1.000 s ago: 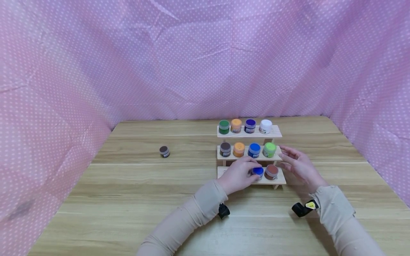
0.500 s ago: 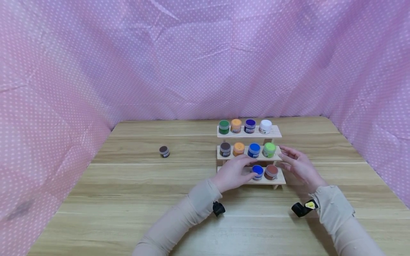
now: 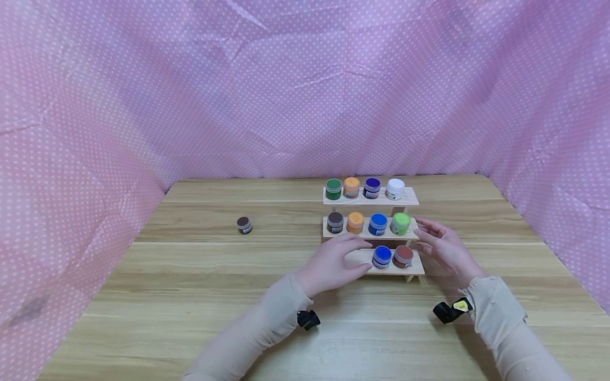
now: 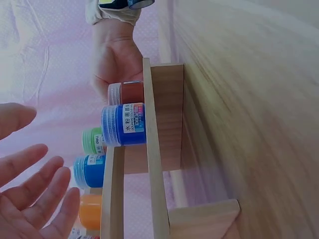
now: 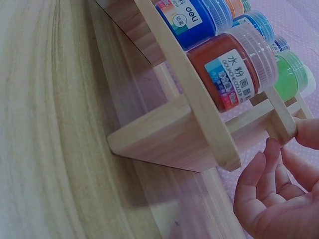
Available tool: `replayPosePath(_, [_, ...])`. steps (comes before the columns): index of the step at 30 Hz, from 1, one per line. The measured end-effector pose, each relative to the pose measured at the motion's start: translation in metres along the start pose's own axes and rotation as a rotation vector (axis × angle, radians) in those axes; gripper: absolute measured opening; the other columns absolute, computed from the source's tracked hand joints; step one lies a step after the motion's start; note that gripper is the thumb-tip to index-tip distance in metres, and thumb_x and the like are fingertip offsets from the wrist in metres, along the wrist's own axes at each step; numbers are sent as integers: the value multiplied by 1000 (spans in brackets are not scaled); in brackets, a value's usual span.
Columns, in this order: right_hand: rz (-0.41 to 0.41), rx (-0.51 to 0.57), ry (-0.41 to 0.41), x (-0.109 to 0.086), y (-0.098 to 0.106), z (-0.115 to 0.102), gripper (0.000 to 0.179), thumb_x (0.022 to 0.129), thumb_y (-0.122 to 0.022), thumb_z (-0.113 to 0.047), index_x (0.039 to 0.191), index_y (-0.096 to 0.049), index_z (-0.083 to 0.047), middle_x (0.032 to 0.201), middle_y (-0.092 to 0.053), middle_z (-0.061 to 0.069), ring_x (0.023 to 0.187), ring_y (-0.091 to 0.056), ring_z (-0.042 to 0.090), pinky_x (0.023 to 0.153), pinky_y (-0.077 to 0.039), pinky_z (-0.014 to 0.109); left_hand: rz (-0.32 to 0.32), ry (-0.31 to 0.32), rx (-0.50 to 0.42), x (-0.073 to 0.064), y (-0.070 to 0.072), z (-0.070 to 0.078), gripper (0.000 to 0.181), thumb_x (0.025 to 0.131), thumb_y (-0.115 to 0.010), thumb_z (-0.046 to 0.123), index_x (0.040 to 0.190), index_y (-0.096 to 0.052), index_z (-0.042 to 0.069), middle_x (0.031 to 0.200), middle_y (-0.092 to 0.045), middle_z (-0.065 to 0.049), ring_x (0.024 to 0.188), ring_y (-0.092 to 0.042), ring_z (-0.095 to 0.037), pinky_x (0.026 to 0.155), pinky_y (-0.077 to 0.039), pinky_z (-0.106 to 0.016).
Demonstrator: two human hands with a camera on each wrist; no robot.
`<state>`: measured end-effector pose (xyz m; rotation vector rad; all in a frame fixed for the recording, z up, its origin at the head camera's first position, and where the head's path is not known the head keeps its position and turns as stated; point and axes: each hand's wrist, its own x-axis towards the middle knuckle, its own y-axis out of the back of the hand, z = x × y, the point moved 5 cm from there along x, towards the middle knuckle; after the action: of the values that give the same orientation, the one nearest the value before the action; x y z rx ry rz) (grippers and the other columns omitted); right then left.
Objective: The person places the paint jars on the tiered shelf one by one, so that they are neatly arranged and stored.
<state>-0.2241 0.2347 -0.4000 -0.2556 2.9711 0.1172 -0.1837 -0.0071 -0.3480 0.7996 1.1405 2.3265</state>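
Observation:
A three-tier wooden display stand [image 3: 350, 257] holds paint jars. My left hand [image 3: 331, 263] hovers over the left part of the lowest tier, thumb and fingers spread, holding nothing. Just right of its fingertips stands a blue paint jar [image 3: 382, 257], apart from them; the left wrist view shows the spread fingers [image 4: 35, 191] beside the stand. A red-brown paint jar [image 3: 403, 256] stands to the right of the blue one. With thumb and fingertips, my right hand [image 3: 445, 247] pinches the right end of the middle tier [image 5: 281, 124], near a light green jar [image 3: 400, 223].
Dark brown, orange and blue jars [image 3: 378, 224] share the middle tier with the green one. On the top tier stand green, orange, dark blue and white jars [image 3: 395, 189]. A lone dark brown jar [image 3: 244, 225] sits on the wooden table [image 3: 190, 296] at left. Pink dotted cloth [image 3: 286, 95] hangs behind.
My left hand has let go of the blue jar on the lowest tier and drawn back to the left, fingers opening. The right hand has stayed at the stand's right end.

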Motion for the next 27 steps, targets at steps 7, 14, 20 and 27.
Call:
replayPosePath(7, [7, -10, -19, 1, 0, 0, 68, 94, -54, -24, 147, -16, -1, 110, -47, -17, 95, -54, -8, 85, -50, 14, 96, -17, -84, -15, 11, -7, 32, 83, -69, 24, 112, -65, 13, 113, -63, 1, 103, -59, -12, 90, -50, -24])
replayPosePath(14, [-2, 19, -9, 0, 0, 0, 67, 94, -54, -23, 146, -17, -2, 109, -48, -18, 95, -54, -7, 85, -50, 14, 138, -8, -84, -26, 19, -17, 29, 83, -69, 21, 110, -66, 10, 116, -63, -2, 109, -59, -15, 95, -49, -28])
replayPosePath(20, [2, 13, -6, 0, -1, 0, 69, 94, -54, -24, 146, -16, 0, 107, -49, -17, 93, -55, -7, 84, -51, 14, 173, 22, -62, -35, 28, -28, 29, 83, -69, 21, 109, -66, 10, 114, -64, -2, 104, -61, -15, 92, -51, -28])
replayPosePath(27, [10, 8, -17, 0, 0, 0, 72, 94, -54, -26, 146, -14, 1, 107, -49, -17, 92, -55, -6, 84, -51, 15, 201, 90, -91, -48, 37, -49, 29, 81, -70, 16, 109, -66, 9, 112, -64, -2, 101, -61, -15, 86, -53, -27])
